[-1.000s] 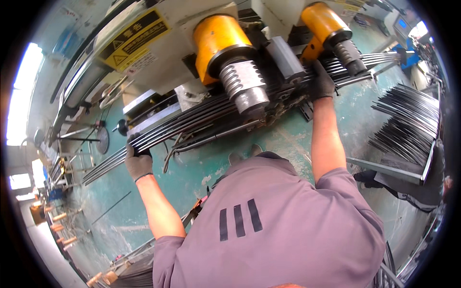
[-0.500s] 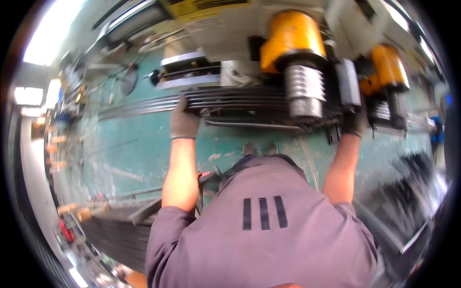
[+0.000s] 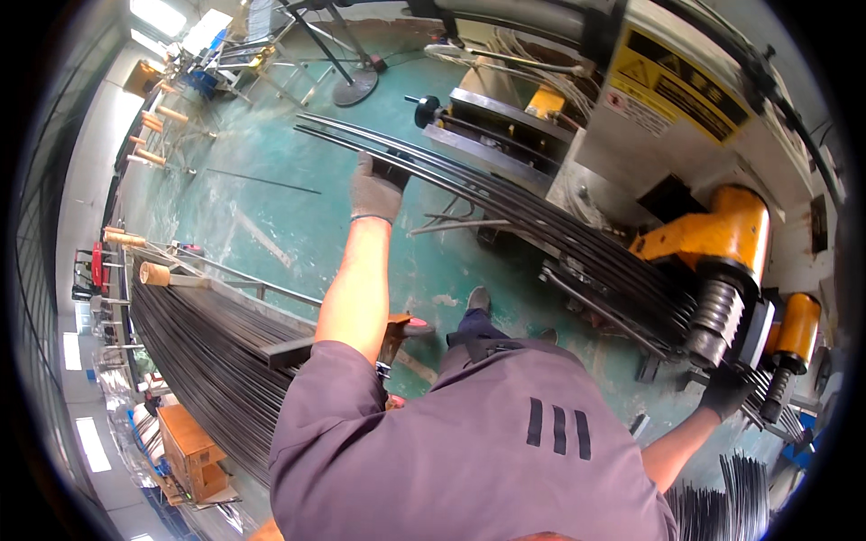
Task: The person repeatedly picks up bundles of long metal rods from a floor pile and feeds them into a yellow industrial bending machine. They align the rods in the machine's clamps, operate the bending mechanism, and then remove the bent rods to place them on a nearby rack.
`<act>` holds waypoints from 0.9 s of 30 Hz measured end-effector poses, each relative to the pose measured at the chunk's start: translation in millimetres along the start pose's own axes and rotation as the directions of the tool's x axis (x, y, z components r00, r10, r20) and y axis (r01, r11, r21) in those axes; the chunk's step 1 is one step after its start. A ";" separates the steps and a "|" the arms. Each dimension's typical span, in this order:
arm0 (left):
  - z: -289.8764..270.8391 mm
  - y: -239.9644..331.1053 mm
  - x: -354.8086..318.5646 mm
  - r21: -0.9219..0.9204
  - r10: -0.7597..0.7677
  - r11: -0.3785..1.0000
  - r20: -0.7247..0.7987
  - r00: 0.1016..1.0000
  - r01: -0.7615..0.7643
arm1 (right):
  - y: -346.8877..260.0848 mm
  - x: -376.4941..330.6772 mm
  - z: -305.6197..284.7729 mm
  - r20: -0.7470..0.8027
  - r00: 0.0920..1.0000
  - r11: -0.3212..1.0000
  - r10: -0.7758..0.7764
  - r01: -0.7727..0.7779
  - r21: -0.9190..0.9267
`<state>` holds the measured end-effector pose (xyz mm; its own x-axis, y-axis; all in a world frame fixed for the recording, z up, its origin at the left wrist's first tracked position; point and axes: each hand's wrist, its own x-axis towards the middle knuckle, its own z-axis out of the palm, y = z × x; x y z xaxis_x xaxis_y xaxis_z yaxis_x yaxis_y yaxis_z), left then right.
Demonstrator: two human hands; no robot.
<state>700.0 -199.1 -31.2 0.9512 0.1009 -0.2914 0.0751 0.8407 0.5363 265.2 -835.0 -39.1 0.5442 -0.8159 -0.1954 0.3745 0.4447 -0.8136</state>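
Several long dark metal rods (image 3: 505, 197) run in a loose bundle from the upper middle down to the lower right, passing by the machine's orange and ribbed steel head. My left hand (image 3: 377, 189), in a grey glove, is closed around the rods near their far-left ends; its palm side is hidden. Over at the right, my right hand (image 3: 727, 391), in a darker glove, grips the rods just past the ribbed steel roller (image 3: 713, 326). Its fingertips are partly hidden.
A pale machine (image 3: 622, 135) with an orange housing (image 3: 722, 230) stands ahead on the right. Behind me at left, a rack holds a big stack of dark rods (image 3: 216, 361). More upright rods (image 3: 744, 482) are at lower right. A round stand base (image 3: 354, 87) rests on the green floor.
The view has swung, so the rods and machine now slant down to the right. My left hand is closer to the rods' left ends, and my hands are farther apart.
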 end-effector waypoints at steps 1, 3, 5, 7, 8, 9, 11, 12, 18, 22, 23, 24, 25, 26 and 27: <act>-6.5 16.8 16.2 -0.002 0.015 1.000 -0.032 0.999 -0.015 | 11.9 -10.2 11.7 -0.208 0.977 0.998 -0.057 0.064 0.029; -21.9 50.6 49.1 0.023 0.049 0.999 -0.057 0.997 -0.047 | 31.3 -33.4 42.9 -0.439 0.892 0.975 0.106 -0.006 0.223; -28.3 82.5 87.6 0.040 0.098 0.995 -0.093 0.991 -0.094 | 66.1 -47.0 -10.1 -0.438 0.840 0.903 0.321 -0.132 0.410; -25.0 107.5 116.0 0.085 0.156 0.986 -0.152 0.976 -0.145 | 115.2 -61.1 -55.4 -0.525 0.762 0.919 0.379 -0.245 0.308; -28.4 117.5 128.9 0.107 0.184 0.980 -0.198 0.963 -0.165 | 130.2 -74.9 -54.5 -0.608 0.685 0.911 0.402 -0.364 0.194; -26.1 125.2 139.5 0.112 0.191 0.980 -0.255 0.948 -0.167 | 143.2 -90.6 -65.3 -0.615 0.650 0.887 0.447 -0.414 0.206; -51.5 148.1 170.5 0.229 0.221 0.959 -0.244 0.944 -0.166 | 166.8 -114.3 -83.2 -0.637 0.584 0.839 0.504 -0.505 0.200; -53.0 153.6 176.9 0.288 0.234 0.944 -0.235 0.943 -0.162 | 173.7 -124.7 -90.3 -0.651 0.561 0.829 0.512 -0.521 0.203; -68.3 168.1 193.1 0.337 0.220 0.929 -0.170 0.961 -0.153 | 193.0 -147.6 -128.1 -0.650 0.559 0.848 0.515 -0.441 0.293; -66.9 182.6 177.0 0.470 0.227 0.857 0.024 0.973 -0.212 | 213.5 -133.5 -183.8 -0.532 0.597 0.770 0.600 -0.248 0.589; -67.0 184.6 170.9 0.509 0.233 0.825 0.086 0.969 -0.244 | 212.5 -128.1 -210.4 -0.433 0.621 0.621 0.653 -0.113 0.775; -67.4 182.4 172.0 0.536 0.217 0.804 0.136 0.967 -0.256 | 196.8 -127.9 -241.0 -0.270 0.658 0.307 0.703 0.061 0.950; -65.1 185.3 177.5 0.360 0.081 0.930 -0.017 0.997 -0.069 | 179.3 -128.7 -266.1 -0.082 0.689 -0.006 0.720 0.125 0.992; -101.6 176.8 199.1 0.409 0.078 0.910 -0.014 0.997 -0.065 | 134.0 -121.0 -289.2 0.132 0.688 -0.267 0.714 0.094 0.959; -106.4 167.4 209.9 0.498 0.090 0.860 0.073 0.993 -0.115 | 150.4 -128.1 -292.5 0.049 0.690 -0.115 0.722 0.050 0.992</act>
<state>880.4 19.4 -86.9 0.9735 0.1372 -0.1832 0.1044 0.4461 0.8889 32.3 -771.7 -296.6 0.6829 -0.2236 -0.6955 0.7288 0.2744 0.6273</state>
